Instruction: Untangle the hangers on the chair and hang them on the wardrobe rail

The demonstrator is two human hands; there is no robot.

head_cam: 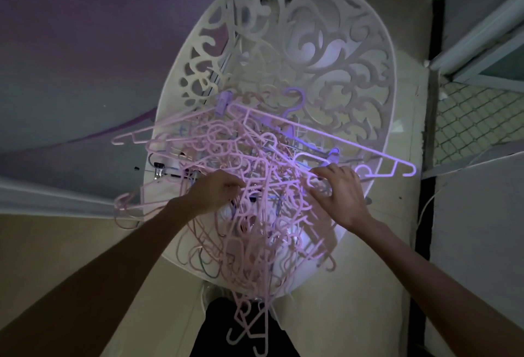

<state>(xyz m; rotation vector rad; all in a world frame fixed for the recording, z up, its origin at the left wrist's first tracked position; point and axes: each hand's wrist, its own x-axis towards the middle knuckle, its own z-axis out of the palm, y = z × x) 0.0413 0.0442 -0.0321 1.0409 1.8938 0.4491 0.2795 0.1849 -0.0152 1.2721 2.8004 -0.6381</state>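
Hangers point(255, 186), thin pink plastic, lie tangled on the fretwork chair point(312, 53); left hand point(218, 190) and right hand point(340, 189) grip strands.

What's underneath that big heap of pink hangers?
The pile of hangers lies on the seat of a white chair with a cut-out scroll back. Both hands, left and right, reach into it. The seat itself is mostly covered, so anything beneath stays hidden.

Hangers point(249, 186) clog the whole seat, chair back point(297, 44) walls the far side, floor point(397, 285) open right
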